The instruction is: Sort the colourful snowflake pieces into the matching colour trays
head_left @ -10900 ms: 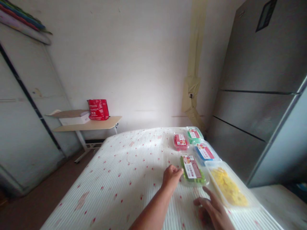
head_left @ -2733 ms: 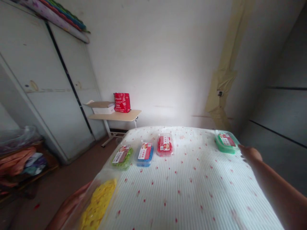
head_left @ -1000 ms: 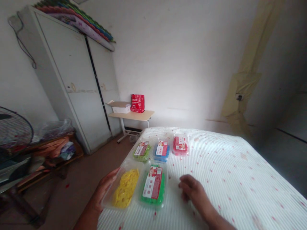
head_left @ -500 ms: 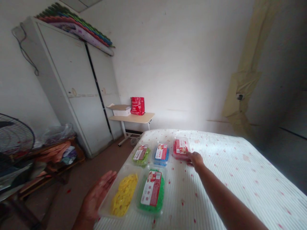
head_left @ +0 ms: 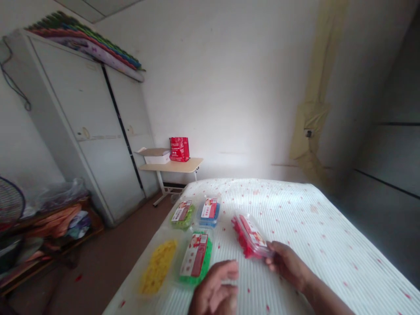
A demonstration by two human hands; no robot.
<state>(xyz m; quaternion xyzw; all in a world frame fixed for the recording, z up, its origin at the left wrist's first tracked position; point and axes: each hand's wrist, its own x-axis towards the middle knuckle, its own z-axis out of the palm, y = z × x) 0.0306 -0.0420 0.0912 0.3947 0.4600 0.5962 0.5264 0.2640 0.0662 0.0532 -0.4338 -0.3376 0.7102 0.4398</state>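
My right hand (head_left: 288, 264) grips the near end of a clear plastic box of red pieces (head_left: 251, 236), which is tilted with its labelled lid turned toward me. My left hand (head_left: 216, 288) is in front of the box of green pieces (head_left: 195, 258), fingers apart and curved, holding nothing; it overlaps that box's near corner in view. Left of the green box lies a clear container of yellow pieces (head_left: 159, 267) with no label showing. Behind them sit a box of light green pieces (head_left: 182, 215) and a box of blue pieces (head_left: 209, 212), both labelled.
The boxes rest on a table with a white, ribbed, red-dotted cover (head_left: 288, 201). Beyond it, a small desk (head_left: 187, 166) holds a red bag (head_left: 179, 149) and a white carton (head_left: 157, 158). A grey cabinet (head_left: 88, 131) and part of a fan (head_left: 9, 203) stand at the left.
My right hand has lifted and tilted the red box, bringing it nearer. My left hand has moved right, from beside the yellow container to before the green box. The view has turned slightly right.
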